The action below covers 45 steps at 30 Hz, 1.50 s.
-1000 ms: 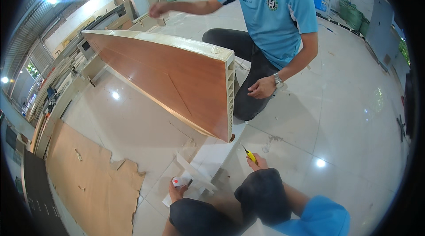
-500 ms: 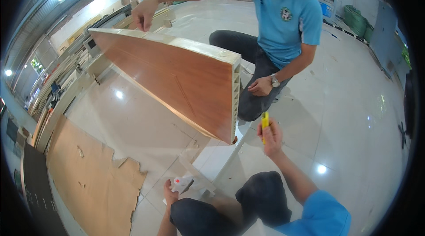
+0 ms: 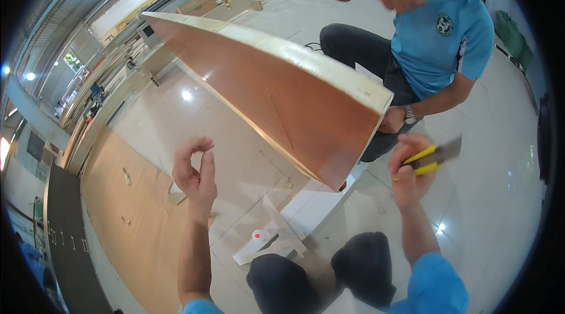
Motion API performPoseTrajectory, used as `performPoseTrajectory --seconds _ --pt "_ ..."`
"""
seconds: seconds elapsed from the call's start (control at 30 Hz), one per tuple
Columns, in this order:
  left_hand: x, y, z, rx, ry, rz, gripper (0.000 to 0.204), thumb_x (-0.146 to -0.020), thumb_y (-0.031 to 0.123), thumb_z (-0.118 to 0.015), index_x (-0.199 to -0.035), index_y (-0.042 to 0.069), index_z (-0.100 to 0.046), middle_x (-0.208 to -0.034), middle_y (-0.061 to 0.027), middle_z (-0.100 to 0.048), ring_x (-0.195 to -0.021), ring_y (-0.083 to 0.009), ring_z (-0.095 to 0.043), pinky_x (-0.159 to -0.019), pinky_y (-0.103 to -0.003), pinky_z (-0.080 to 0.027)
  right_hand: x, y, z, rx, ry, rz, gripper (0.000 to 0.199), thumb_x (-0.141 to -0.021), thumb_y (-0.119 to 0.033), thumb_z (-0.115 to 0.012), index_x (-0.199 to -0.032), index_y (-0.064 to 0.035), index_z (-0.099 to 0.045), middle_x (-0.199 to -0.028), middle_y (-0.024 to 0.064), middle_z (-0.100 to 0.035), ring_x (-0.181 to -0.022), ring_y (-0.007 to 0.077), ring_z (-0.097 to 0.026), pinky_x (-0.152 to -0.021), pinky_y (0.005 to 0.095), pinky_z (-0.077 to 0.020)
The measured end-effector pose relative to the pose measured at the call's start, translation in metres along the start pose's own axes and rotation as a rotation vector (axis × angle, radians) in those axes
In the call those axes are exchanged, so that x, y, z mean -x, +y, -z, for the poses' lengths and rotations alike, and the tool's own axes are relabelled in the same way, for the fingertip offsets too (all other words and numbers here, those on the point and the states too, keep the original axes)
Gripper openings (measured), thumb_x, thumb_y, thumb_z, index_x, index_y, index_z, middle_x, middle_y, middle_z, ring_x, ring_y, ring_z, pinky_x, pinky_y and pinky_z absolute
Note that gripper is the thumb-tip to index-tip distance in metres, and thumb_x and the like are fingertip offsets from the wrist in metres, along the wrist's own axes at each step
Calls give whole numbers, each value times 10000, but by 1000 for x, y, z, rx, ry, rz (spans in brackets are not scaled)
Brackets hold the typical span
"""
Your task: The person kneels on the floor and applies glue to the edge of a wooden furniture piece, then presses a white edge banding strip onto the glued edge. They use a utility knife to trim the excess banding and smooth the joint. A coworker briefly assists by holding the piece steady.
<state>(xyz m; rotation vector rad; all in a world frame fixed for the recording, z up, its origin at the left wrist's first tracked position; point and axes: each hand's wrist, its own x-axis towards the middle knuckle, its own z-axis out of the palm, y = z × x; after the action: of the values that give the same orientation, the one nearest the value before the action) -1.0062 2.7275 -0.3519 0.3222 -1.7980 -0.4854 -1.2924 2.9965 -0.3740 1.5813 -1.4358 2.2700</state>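
In my right hand [image 3: 410, 174] is a yellow-and-black utility knife [image 3: 425, 160], its blade pointing out to the right. My left hand [image 3: 197, 174] is raised over the floor, fingers curled but apart, with nothing in it. Between my hands, a long panel [image 3: 265, 96] with a brown wood-look face and a pale edge stands on its side, running away to the far left. Its near end lies just left of my right hand. A white bottle with a red tip [image 3: 259, 236] and white strips [image 3: 282, 223] lie on the floor by my knees.
A co-worker in a blue shirt [image 3: 421, 61] kneels beyond the panel, one hand raised, the other near the panel's end. Brown sheet material [image 3: 126, 214] covers the floor at left, beside a dark panel [image 3: 67, 231]. Stacked boards [image 3: 112, 84] line the far left.
My left hand has let go of the white bottle and risen. My right hand has moved right, tilting the knife sideways. The co-worker's hand has lifted off the panel; the view has shifted.
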Motion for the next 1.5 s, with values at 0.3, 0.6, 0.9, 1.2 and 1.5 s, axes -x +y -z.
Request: performPoseTrajectory --seconds 0.3,0.6,0.9,1.2,1.5 --pt "-164 51 -111 30 -230 -216 307 -1046 234 -548 -1057 5 -751 -1058 -150 -745 -1083 -339 -661 -1001 -424 -456 27 -3 6 -137 -45 -314 369 -918 -89 -657 -1275 -4 -625 -884 66 -655 -743 141 -586 -676 302 -468" --pt "-178 23 -129 -60 -459 -76 520 -1108 325 -400 -838 27 -730 -853 -98 -715 -930 -330 -642 -1038 -461 -426 101 -5 61 244 -204 -597 279 -963 -160 -664 -1197 -9 -670 -795 90 -654 -676 203 -638 -661 344 -508" --pt "-160 30 -148 -69 -271 -51 528 -1096 285 -350 -768 55 -693 -821 -83 -699 -922 -300 -653 -1127 -484 -362 141 50 74 350 -238 -610 228 -978 -239 -689 -974 -12 -691 -744 189 -651 -661 341 -670 -623 410 -499" --pt "-150 25 -159 -93 -134 -103 530 -1084 300 -343 -718 75 -652 -769 -70 -680 -874 -271 -655 -1165 -475 -310 135 122 70 505 -238 -616 256 -956 -279 -706 -950 -24 -686 -747 240 -657 -715 446 -672 -628 495 -502" --pt "-144 9 -170 -71 -37 -167 637 -1088 359 -215 -702 88 -644 -746 -65 -665 -821 -261 -640 -1153 -463 -308 155 102 127 725 28 -661 272 -948 -266 -715 -943 4 -689 -691 215 -648 -632 380 -665 -596 447 -491"
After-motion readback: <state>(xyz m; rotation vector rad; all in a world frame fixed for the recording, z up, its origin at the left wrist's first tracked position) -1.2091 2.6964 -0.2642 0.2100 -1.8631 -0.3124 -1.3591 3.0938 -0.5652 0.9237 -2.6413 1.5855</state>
